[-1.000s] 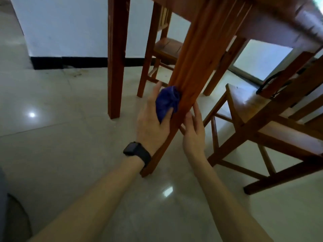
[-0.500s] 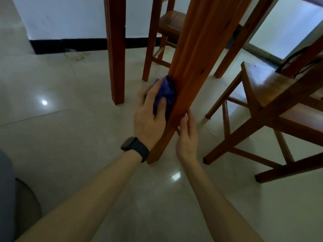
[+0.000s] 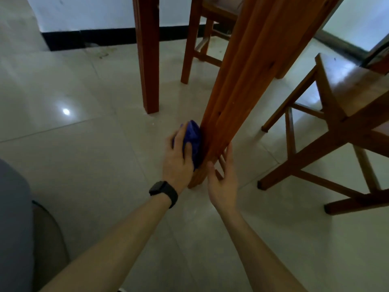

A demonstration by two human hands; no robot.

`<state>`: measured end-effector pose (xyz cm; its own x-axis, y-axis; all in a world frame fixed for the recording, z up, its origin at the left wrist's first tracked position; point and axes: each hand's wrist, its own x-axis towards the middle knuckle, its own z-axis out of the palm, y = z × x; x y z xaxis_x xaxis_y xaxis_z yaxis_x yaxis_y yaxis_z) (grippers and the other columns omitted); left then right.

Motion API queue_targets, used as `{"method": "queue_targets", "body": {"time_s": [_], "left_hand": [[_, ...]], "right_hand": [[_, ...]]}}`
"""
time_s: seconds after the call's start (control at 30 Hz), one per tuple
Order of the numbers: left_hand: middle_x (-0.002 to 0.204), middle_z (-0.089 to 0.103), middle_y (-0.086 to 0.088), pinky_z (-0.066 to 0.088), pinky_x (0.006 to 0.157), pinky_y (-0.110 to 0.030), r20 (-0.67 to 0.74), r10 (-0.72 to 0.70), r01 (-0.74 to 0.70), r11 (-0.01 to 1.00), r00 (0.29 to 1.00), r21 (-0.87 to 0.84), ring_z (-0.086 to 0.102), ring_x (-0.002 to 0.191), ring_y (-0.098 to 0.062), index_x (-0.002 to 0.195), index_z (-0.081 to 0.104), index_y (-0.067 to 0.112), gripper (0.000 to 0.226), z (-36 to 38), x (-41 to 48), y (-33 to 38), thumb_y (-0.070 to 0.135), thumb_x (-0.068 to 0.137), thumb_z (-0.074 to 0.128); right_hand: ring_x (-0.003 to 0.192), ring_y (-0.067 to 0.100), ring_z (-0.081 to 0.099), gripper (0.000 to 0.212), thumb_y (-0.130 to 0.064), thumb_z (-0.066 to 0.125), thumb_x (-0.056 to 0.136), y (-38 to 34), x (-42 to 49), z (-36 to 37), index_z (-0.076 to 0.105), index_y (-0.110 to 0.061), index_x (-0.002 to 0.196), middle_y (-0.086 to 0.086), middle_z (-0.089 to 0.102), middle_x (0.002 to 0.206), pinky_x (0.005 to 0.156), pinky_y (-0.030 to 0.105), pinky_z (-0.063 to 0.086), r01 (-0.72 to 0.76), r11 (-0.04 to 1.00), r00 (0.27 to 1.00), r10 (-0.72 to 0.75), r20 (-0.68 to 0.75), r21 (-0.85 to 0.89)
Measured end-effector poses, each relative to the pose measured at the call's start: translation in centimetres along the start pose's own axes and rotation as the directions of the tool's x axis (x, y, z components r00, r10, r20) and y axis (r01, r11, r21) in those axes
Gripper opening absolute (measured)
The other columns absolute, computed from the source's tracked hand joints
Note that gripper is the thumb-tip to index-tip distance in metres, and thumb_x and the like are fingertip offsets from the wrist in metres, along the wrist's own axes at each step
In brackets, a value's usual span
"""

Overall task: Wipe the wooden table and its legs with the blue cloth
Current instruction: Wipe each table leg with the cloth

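Note:
A reddish wooden table leg slants down the middle of the view to the tiled floor. My left hand, with a black watch on its wrist, grips the bunched blue cloth and presses it against the leg's left side, close to the foot. My right hand has straight, spread fingers that rest against the leg's right side near the bottom. A second table leg stands farther back on the left. The tabletop is out of view.
A wooden chair stands close on the right, its legs and rungs near my right hand. Another chair sits behind the leg by the white wall with a black skirting. Glossy tiled floor stretches to the left.
My left hand has slid the blue cloth down the leg from about mid-height to near its foot. My right hand followed down along the other side.

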<state>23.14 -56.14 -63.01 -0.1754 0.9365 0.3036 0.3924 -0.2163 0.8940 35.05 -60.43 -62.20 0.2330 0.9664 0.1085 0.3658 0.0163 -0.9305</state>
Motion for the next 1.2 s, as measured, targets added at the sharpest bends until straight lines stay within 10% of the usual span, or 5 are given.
{"method": "queue_targets", "body": {"time_s": [0.27,0.6,0.8,1.07,1.2], "left_hand": [[0.106,0.059,-0.012,0.043,0.074,-0.033,0.295,-0.631,0.649,0.76,0.718,0.045,0.056,0.081,-0.019,0.134,0.052,0.011,0.074,2.2,-9.2,-10.9,0.054,0.079,0.076],[0.137,0.038,-0.004,0.043,0.078,-0.014,0.006,-0.139,0.139,0.99,0.99,0.018,0.05,0.099,-0.006,0.151,0.019,0.044,0.053,4.3,-4.4,-5.0,0.025,0.105,0.039],[0.137,0.048,-0.018,0.043,0.093,-0.034,0.404,-0.591,0.527,0.806,0.698,0.27,0.054,0.113,-0.034,0.156,0.026,0.027,0.055,4.6,-8.7,-11.7,0.017,0.104,0.042],[0.124,0.038,0.006,0.046,0.09,-0.038,0.033,-0.586,0.586,0.81,0.81,-0.007,0.051,0.097,-0.019,0.154,0.022,0.038,0.052,4.7,-2.6,-9.8,0.04,0.104,0.037],[0.128,0.051,-0.016,0.045,0.091,-0.037,0.371,-0.675,0.678,0.721,0.638,0.145,0.056,0.107,-0.032,0.149,0.038,0.019,0.049,7.1,-5.3,-10.4,0.028,0.101,0.047]], "right_hand": [[0.137,0.002,0.04,0.075,-0.025,0.063,0.096,1.0,0.3,-0.9,0.018,-0.054,0.149,-0.024,0.037,0.151,0.11,0.052,0.041,-0.037,0.997,0.997,0.032,0.072,0.067],[0.131,0.002,0.047,0.069,-0.011,0.049,0.088,3.0,0.2,-0.4,0.031,-0.031,0.152,-0.011,0.042,0.152,0.106,0.029,0.043,-0.046,0.993,0.998,0.041,0.049,0.112],[0.129,-0.006,0.046,0.078,-0.007,0.049,0.081,2.6,0.2,-0.8,0.029,-0.031,0.153,-0.016,0.04,0.151,0.108,0.039,0.043,-0.088,0.993,0.992,0.08,0.101,0.083],[0.128,0.002,0.05,0.079,-0.008,0.058,0.084,1.9,-0.1,-1.5,0.03,-0.034,0.153,-0.016,0.04,0.151,0.103,0.04,0.049,-0.106,0.994,0.982,0.102,0.159,0.018],[0.119,0.008,0.059,0.081,-0.009,0.06,0.083,1.7,0.3,-2.0,0.03,-0.041,0.151,-0.018,0.043,0.149,0.099,0.04,0.053,-0.135,0.988,0.974,0.146,0.175,-0.072]]}}
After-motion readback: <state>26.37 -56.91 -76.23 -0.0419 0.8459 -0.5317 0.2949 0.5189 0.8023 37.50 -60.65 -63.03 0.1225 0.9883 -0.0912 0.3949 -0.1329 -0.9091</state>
